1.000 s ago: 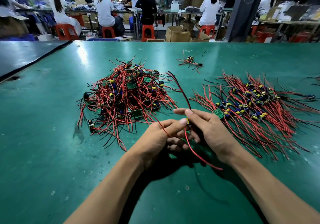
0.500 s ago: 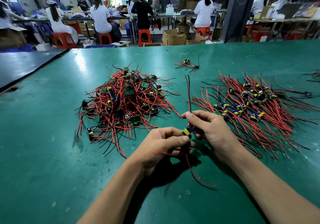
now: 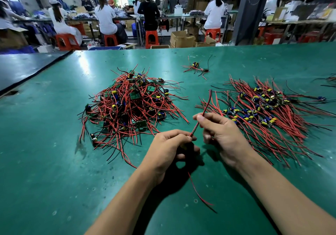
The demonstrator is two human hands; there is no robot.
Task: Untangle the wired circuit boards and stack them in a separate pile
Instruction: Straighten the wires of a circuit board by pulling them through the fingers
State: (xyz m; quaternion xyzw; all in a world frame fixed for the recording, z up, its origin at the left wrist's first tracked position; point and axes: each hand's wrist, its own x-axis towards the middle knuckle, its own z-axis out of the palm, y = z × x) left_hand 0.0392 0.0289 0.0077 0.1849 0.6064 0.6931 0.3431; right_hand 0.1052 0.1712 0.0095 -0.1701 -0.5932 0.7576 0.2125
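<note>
Left hand (image 3: pixel 169 149) has its fingers curled and pinches the lower end of a red-and-black wire pair (image 3: pixel 204 107) at the fingertips. Whatever the pair joins to is hidden inside the fingers. Right hand (image 3: pixel 223 136) pinches the same wire pair higher up between thumb and forefinger, and the free end rises, tilted, toward the far edge. A second wire (image 3: pixel 196 191) trails from under the left hand toward the near edge of the bench (image 3: pixel 54 152). A tangled heap (image 3: pixel 131 107) of boards and wires lies mid-bench, to the left of the hands. A flatter pile (image 3: pixel 269 111), its wires fanned out, lies toward the right edge. One stray board (image 3: pixel 196 65) sits apart, nearer the far edge.
</note>
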